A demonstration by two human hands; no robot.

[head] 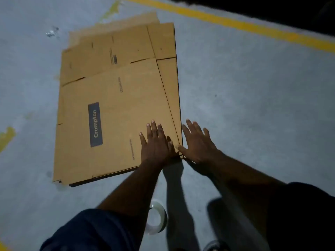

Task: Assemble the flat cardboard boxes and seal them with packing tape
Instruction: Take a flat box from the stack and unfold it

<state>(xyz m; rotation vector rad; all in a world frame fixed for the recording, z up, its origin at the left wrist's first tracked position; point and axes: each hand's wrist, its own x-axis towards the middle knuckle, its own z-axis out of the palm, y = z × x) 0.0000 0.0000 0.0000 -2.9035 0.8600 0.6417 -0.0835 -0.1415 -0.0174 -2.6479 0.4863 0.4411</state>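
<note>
A stack of flat brown cardboard boxes [116, 105] lies on the grey floor, the top one printed with a dark "Crompton" label. My left hand [155, 142] rests flat on the top sheet near its near right corner, fingers straight. My right hand [197, 142] hovers just off the stack's right edge with fingers spread; its thumb touches the corner of the cardboard. A roll of clear packing tape [157, 220] stands on the floor below my left forearm, partly hidden by it.
A yellow painted line [235, 22] runs across the floor at the upper right, with a dark area beyond it. Yellow paint patches [7, 136] mark the floor at the left. A shoe tip [213, 246] shows at the bottom edge.
</note>
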